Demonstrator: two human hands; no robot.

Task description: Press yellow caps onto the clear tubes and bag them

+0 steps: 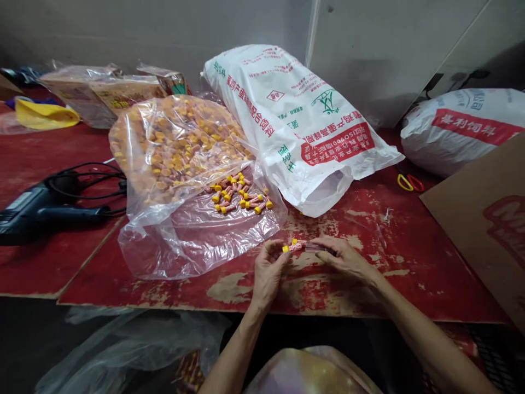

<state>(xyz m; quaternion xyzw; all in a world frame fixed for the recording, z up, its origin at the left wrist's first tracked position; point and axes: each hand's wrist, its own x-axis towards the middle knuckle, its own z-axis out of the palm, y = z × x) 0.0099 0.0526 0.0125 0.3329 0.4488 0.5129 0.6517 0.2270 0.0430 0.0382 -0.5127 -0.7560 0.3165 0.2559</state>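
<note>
My left hand [268, 269] pinches a small pink piece with yellow caps [293, 246] just above the worn red table [369, 284]. Its fingers are curled around the left end. My right hand [343, 257] meets it from the right, fingers pressed together on a small clear wrapper-like bit [318, 248] that touches the piece. Behind my hands lies a big clear plastic bag [180, 164] stuffed with the same pink and yellow pieces. Several loose ones [240, 194] lie at its open mouth.
A white printed sack [299, 120] lies open-ended behind my right hand, a second white sack [459, 128] at far right. Yellow-and-red scissors [410, 182] rest between them. A cardboard sheet [484, 219] covers the right side. A dark corded tool [45, 205] sits left.
</note>
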